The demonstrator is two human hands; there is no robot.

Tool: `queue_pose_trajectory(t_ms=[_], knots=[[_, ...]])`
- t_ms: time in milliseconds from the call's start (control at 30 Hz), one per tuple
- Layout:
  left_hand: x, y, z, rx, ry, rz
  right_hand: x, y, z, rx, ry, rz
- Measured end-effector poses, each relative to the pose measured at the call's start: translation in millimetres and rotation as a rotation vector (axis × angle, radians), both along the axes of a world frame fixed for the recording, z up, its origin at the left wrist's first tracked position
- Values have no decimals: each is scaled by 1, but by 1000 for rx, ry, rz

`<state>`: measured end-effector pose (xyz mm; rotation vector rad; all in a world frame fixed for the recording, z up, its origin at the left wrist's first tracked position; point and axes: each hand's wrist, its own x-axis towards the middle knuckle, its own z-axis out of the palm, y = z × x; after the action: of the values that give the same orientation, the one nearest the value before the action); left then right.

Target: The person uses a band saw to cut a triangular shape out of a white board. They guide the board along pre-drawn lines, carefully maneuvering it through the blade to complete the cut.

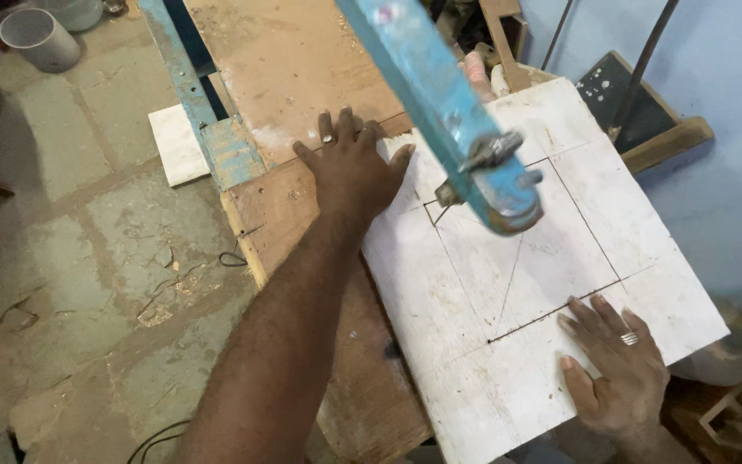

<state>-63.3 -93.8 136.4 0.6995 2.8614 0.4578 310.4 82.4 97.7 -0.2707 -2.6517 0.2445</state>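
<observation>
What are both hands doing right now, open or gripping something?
Left hand: open, palm flat on the far left edge of the white board.
Right hand: open, fingers spread, pressing flat on the board's near right part.

A white board (508,344) with thin pencilled lines lies across a worn wooden desk (302,60). The left hand (354,167) presses flat on the board's far left edge, fingers spread. The right hand (616,369) lies flat near the board's near right corner, a ring on one finger. Above the board's middle hangs a blue metal saw arm (448,112).
</observation>
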Motion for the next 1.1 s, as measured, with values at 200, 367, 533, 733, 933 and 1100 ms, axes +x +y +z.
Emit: queue_pose_trajectory(t_ms=[200,367,533,733,933,1100], knots=[[-1,1,-3,-22,-17,4,-3,-1,1,6,12,36],[-3,1,-6,-4,0,-3,-2,-4,2,53,-84,-39],[-4,1,-4,-24,4,-7,-4,-3,1,20,-21,3],[-4,0,-3,-25,-10,-10,-4,-3,3,14,-9,13],[-7,1,-4,7,24,-4,-6,-7,3,-20,23,28],[-7,1,-3,-12,4,-1,-5,-6,3,10,-8,-13]])
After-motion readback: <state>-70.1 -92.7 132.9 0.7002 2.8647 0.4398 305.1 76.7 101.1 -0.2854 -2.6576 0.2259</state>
